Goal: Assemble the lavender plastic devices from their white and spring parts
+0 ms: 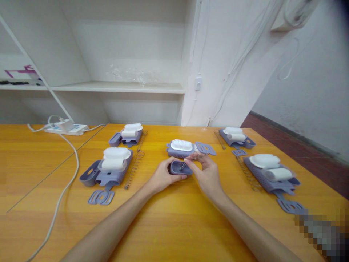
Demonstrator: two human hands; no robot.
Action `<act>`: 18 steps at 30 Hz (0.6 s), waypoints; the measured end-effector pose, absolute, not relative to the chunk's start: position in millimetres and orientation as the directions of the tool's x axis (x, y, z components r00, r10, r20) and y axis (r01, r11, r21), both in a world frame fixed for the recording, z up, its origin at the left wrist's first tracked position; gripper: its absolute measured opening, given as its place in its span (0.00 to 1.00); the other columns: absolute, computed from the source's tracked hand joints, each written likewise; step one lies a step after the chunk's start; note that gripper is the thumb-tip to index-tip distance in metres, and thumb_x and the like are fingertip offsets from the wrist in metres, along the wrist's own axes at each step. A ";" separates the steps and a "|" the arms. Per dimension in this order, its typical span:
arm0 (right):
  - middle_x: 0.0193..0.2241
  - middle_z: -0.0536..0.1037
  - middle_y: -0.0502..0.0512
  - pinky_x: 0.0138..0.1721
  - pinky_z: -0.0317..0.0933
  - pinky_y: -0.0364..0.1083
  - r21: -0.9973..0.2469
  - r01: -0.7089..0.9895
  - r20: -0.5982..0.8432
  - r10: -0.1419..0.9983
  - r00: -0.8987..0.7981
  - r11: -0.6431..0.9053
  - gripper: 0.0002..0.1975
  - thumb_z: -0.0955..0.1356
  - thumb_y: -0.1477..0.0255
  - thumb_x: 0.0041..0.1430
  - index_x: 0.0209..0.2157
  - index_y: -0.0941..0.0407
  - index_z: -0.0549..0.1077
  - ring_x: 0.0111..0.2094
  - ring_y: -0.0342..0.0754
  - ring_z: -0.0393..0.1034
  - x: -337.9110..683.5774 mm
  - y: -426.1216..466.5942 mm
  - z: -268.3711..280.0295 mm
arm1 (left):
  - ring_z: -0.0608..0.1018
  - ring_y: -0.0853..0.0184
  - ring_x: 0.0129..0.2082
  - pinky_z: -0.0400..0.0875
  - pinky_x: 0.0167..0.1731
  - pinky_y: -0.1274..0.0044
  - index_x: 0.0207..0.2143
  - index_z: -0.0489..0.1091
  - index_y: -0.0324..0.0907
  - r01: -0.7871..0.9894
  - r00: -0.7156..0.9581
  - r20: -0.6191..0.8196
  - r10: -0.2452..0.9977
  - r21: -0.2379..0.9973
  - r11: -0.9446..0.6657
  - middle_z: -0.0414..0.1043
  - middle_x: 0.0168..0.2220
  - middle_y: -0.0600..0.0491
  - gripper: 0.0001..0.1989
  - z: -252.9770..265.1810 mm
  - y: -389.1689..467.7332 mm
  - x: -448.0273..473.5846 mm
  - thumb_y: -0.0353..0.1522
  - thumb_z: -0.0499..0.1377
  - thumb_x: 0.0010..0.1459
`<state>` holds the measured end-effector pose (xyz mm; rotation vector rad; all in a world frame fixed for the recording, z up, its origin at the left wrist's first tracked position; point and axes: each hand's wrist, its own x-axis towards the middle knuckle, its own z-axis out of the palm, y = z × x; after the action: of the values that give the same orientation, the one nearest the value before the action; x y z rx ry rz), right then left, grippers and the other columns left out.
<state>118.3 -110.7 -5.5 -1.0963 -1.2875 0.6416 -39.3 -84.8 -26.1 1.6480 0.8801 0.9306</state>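
Note:
Near the middle of the table, my left hand is wrapped round a small grey-purple plastic box, its open side facing up. My right hand pinches a thin metal coil spring. The spring's lower end reaches down into the box, while its upper coils lie along my right fingers. Just beyond my hands lies a grey-purple textured holder with a white ribbed oval piece on top. Beside it is a flat slotted grey-purple plate.
Similar part sets stand left and right, with white ovals, white rolls, slotted plates and springs. A white cable crosses the left side from a power strip. Shelves rise behind the table.

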 end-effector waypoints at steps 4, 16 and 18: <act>0.31 0.76 0.52 0.43 0.63 0.49 -0.910 0.208 0.397 0.901 0.177 0.360 0.10 0.71 0.66 0.50 0.33 0.55 0.71 0.35 0.48 0.72 117.8 -112.0 -4.2 | 0.75 0.65 0.36 0.68 0.38 0.75 0.40 0.68 0.40 0.122 0.434 0.160 0.887 0.964 -0.234 0.73 0.36 0.52 0.21 -26.1 -85.0 -39.5 0.36 0.68 0.43; 0.32 0.79 0.52 0.46 0.61 0.53 -0.844 0.422 0.395 0.916 0.068 0.332 0.07 0.71 0.68 0.47 0.30 0.54 0.75 0.37 0.51 0.72 120.9 -110.0 -1.1 | 0.74 0.66 0.33 0.67 0.35 0.76 0.39 0.70 0.40 0.137 0.431 0.159 0.888 0.961 -0.239 0.74 0.35 0.52 0.21 -24.9 -85.9 -40.5 0.37 0.67 0.43; 0.31 0.79 0.51 0.45 0.61 0.52 -0.843 0.420 0.391 0.919 0.048 0.337 0.06 0.71 0.68 0.47 0.29 0.54 0.75 0.36 0.51 0.72 120.9 -110.2 -0.9 | 0.74 0.65 0.34 0.67 0.35 0.76 0.40 0.71 0.40 0.149 0.435 0.161 0.886 0.958 -0.247 0.74 0.35 0.52 0.21 -25.0 -85.7 -41.2 0.37 0.68 0.42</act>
<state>120.9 -110.2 -0.9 -1.2554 -1.5546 0.5981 -41.2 -85.7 -25.0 1.6855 0.9079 0.9211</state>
